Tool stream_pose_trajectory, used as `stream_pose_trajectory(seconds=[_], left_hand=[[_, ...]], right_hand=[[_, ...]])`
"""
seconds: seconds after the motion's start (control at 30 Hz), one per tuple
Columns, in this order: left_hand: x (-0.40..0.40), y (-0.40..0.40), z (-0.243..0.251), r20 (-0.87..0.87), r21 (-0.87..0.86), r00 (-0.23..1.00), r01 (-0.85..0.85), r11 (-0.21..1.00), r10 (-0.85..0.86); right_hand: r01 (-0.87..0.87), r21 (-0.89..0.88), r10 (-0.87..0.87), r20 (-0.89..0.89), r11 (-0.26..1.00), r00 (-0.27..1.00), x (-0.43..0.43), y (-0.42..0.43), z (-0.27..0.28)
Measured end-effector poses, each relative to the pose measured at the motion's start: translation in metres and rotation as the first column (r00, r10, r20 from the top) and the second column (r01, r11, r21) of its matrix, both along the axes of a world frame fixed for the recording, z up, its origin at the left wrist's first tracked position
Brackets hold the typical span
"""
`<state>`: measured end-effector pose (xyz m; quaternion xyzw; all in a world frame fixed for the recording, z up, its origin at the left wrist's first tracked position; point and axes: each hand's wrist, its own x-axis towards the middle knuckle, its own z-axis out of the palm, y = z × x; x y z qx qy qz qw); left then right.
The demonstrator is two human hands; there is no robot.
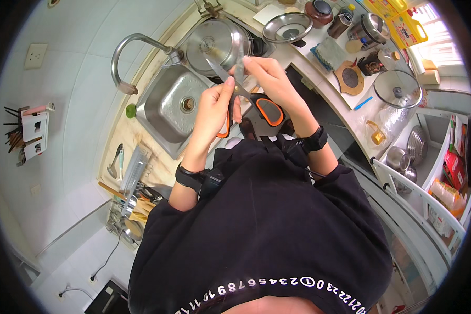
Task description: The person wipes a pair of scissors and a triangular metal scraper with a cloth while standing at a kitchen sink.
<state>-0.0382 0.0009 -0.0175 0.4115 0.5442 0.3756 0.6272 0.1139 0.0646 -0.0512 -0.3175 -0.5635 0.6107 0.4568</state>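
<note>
A pair of kitchen scissors [236,90] with black and orange handles is spread open in front of me, above the gap between sink and counter edge. My left hand [216,102] grips it near the pivot and one handle. The other handle loop [270,112] sticks out to the right, below my right wrist. My right hand [266,74] has its fingertips around the right-hand blade [239,67], which looks blurred. The left-hand blade [216,69] points up and left, over a large steel pot [210,45]. Whether a small cloth is in my right fingers is unclear.
A steel sink [161,92] with a curved faucet [135,37] lies to the left. Pan lids [287,28], bottles and a glass lid [397,90] crowd the right counter. Beyond its edge stands a white rack [400,176] with steel bowls and packets.
</note>
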Motion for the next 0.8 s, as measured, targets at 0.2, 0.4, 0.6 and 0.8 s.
stream_pose_trajectory(seconds=[0.2, 0.4, 0.6, 0.8], left_hand=[[-0.039, -0.013, -0.019, -0.198, 0.047, 0.941, -0.273, 0.961, 0.276], [-0.089, -0.038, -0.043, -0.182, -0.017, 0.91, -0.381, 0.924, 0.372], [-0.128, -0.06, -0.051, -0.265, 0.028, 0.849, -0.467, 0.884, 0.457], [-0.139, -0.061, -0.052, -0.236, 0.006, 0.849, -0.486, 0.874, 0.473]], right_hand=[[0.448, -0.155, -0.359, 0.398, 0.881, 0.844, -0.004, -0.013, -0.101], [0.529, -0.258, 0.003, 0.901, 0.808, 0.435, -0.035, -0.036, -0.239], [0.752, -0.19, -0.042, 0.96, 0.632, 0.278, -0.066, -0.022, -0.29], [0.783, -0.175, -0.103, 0.951, 0.597, 0.292, -0.061, -0.015, -0.311]])
